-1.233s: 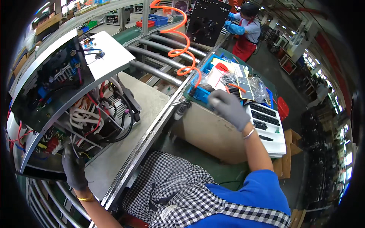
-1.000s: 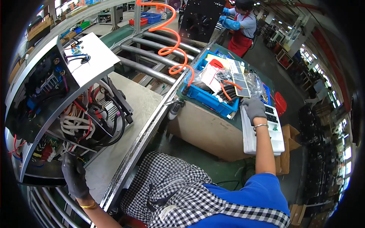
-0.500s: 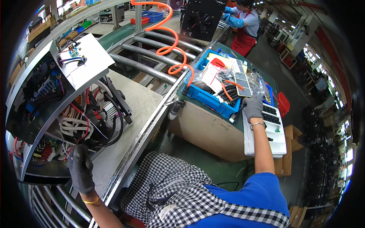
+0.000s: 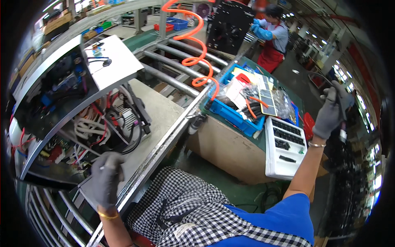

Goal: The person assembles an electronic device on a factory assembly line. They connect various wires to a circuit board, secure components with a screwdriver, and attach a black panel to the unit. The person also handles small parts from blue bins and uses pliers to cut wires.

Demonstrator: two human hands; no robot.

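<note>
In the head view, a grey board (image 4: 160,109) lies on a metal-framed conveyor, bare steel rollers (image 4: 170,78) running on beyond it. An open metal cabinet (image 4: 113,76) stands on the board at the left, cables and circuitry spilling from its side. An orange coiled hose (image 4: 201,41) hangs over the rollers. To the right, a green-topped table carries a blue bin (image 4: 232,119) heaped with parts and, nearer the person, a white tray (image 4: 275,164) of small black pieces. Farther back, a co-worker (image 4: 269,35) in blue sleeves and a red apron stands beside a tall black panel (image 4: 230,26); the factory hall stretches away at right.

A white sheet (image 4: 236,94) lies in the bin; any print on it is too small to read.

The gloved right hand (image 4: 331,113), raised beyond the tray, grips a dark cable (image 4: 341,110). The gloved left hand (image 4: 108,177) is curled beside the cabinet; whether it pinches anything, I cannot tell.
</note>
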